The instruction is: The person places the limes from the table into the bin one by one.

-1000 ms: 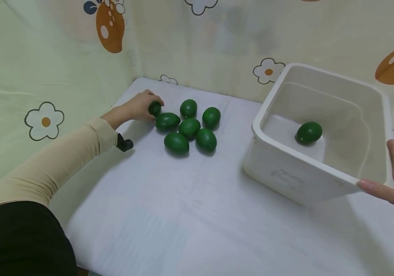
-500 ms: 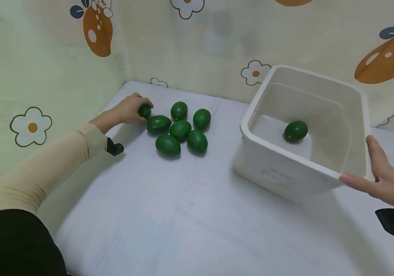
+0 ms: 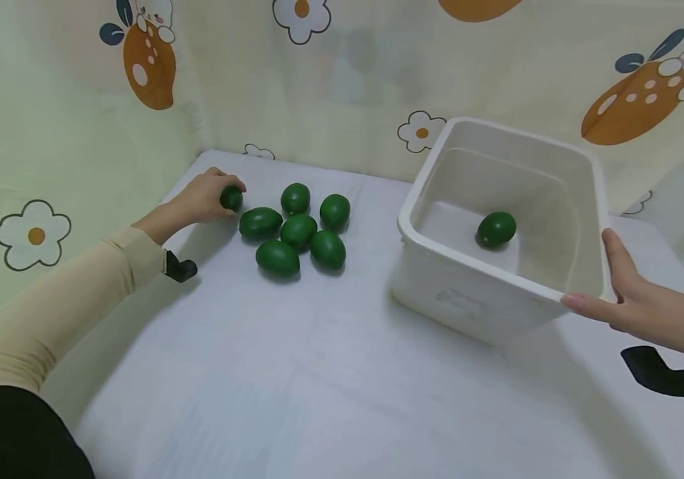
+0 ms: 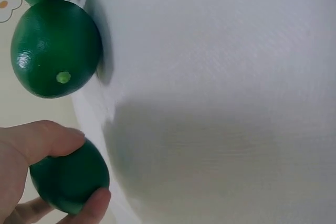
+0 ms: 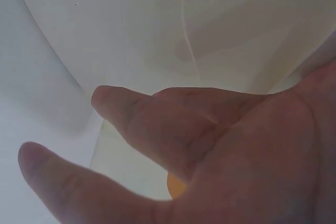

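Note:
At the far left of the table, my left hand (image 3: 201,196) pinches a dark green lime (image 3: 231,198) between thumb and fingers. The left wrist view shows the same lime (image 4: 71,177) with fingertips on two of its sides. Beside it lies a loose group of several similar limes, the nearest one (image 3: 260,223) just right of the hand. My right hand (image 3: 635,299) rests at the right side of a white plastic bin (image 3: 456,293), thumb near its front corner and fingers extended. One lime (image 3: 496,229) lies on the bin's floor. Part of the right hand's fingers is hidden behind the bin wall.
A white cloth covers the table (image 3: 294,372), whose back edge meets a patterned curtain (image 3: 330,100). More curtain hangs along the left side. The bin's high walls stand at the right. A black wrist strap (image 3: 665,374) is under the right hand.
The head view has turned right, so everything has slid left in it. My left hand keeps its hold on the lime near the group; the right hand stays at the bin.

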A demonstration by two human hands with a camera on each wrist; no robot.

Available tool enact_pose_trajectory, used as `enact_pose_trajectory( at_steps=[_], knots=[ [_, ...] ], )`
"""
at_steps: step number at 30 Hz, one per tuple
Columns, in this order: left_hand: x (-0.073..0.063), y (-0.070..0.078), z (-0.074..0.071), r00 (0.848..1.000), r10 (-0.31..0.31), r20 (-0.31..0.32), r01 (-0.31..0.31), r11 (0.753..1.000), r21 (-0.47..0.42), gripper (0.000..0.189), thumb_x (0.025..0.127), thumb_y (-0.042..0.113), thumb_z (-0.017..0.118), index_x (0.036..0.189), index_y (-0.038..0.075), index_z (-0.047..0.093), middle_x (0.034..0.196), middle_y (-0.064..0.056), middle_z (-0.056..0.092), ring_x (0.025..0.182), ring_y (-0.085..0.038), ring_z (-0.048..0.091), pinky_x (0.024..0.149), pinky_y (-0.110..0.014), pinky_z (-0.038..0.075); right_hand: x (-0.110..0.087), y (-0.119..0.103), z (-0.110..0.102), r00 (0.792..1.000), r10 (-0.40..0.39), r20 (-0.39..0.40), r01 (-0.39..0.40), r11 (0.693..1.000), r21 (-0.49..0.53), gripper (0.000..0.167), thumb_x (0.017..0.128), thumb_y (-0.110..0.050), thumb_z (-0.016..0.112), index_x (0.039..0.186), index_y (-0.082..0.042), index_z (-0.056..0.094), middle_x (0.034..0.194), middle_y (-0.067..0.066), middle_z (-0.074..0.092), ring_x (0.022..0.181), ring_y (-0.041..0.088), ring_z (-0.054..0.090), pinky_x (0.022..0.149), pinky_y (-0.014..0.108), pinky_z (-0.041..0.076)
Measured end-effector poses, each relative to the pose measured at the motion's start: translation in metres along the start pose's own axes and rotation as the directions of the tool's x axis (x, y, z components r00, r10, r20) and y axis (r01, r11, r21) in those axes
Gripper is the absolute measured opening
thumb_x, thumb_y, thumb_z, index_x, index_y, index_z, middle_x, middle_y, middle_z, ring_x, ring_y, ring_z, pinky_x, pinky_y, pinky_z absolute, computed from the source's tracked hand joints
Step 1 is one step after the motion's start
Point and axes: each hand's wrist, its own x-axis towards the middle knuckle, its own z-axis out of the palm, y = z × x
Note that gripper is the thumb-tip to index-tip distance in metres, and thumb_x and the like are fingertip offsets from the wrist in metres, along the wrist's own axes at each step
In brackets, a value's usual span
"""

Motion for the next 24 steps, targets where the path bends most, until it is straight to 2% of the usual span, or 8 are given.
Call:
enact_pose_trajectory(
  at_steps=[4, 9, 14, 19, 24],
  knots=[
    [-0.004, 0.007, -0.001, 0.998, -0.024, -0.059, 0.023, 0.999, -0.025, 0.049, 0.081, 0.009, 0.068, 0.128, 0.004, 0.053, 0.135, -0.029, 0.037, 0.122, -0.049, 0.037, 0.099, -0.060, 0.039, -0.006, -0.001, -0.005, 0.999, 0.010, 0.053, -0.012, 1.000, 0.022, 0.096, 0.098, -0.037, 0.045, 0.136, -0.027, -0.043, 0.144, 0.032, -0.014, 0.117, 0.056, 0.020, 0.065, 0.057, 0.049],
    [-0.006, 0.016, 0.000, 0.989, -0.018, -0.144, 0.009, 0.998, -0.062, 0.049, 0.082, 0.010, 0.068, 0.128, 0.004, 0.053, 0.136, -0.030, 0.035, 0.121, -0.050, 0.037, 0.097, -0.063, 0.037, -0.016, 0.000, -0.009, 0.997, 0.025, 0.068, -0.027, 0.999, 0.036, 0.095, 0.098, -0.039, 0.046, 0.137, -0.029, -0.040, 0.146, 0.030, -0.009, 0.121, 0.054, 0.023, 0.068, 0.057, 0.049],
    [-0.011, 0.019, 0.000, 0.968, -0.012, -0.250, -0.004, 0.998, -0.065, 0.047, 0.080, 0.009, 0.068, 0.125, 0.005, 0.055, 0.137, -0.028, 0.037, 0.121, -0.050, 0.037, 0.096, -0.063, 0.037, -0.016, -0.003, -0.009, 0.996, 0.020, 0.082, -0.026, 0.997, 0.075, 0.094, 0.097, -0.039, 0.046, 0.138, -0.031, -0.039, 0.146, 0.029, -0.008, 0.122, 0.055, 0.023, 0.067, 0.060, 0.050],
    [-0.013, 0.024, -0.001, 0.949, -0.029, -0.314, 0.003, 0.996, -0.084, 0.046, 0.080, 0.009, 0.068, 0.125, 0.006, 0.055, 0.138, -0.026, 0.036, 0.125, -0.047, 0.034, 0.097, -0.063, 0.036, -0.019, -0.004, -0.009, 0.995, 0.031, 0.094, -0.038, 0.996, 0.078, 0.095, 0.097, -0.041, 0.045, 0.137, -0.032, -0.040, 0.147, 0.030, -0.009, 0.123, 0.054, 0.023, 0.069, 0.060, 0.050],
    [-0.014, 0.032, -0.003, 0.919, 0.003, -0.395, -0.046, 0.994, -0.100, 0.046, 0.079, 0.007, 0.069, 0.123, 0.006, 0.057, 0.138, -0.025, 0.037, 0.127, -0.046, 0.034, 0.100, -0.062, 0.034, -0.022, -0.005, -0.009, 0.994, 0.045, 0.095, -0.052, 0.996, 0.075, 0.096, 0.097, -0.042, 0.045, 0.137, -0.029, -0.041, 0.146, 0.031, -0.006, 0.123, 0.053, 0.025, 0.072, 0.060, 0.050]
  ],
)
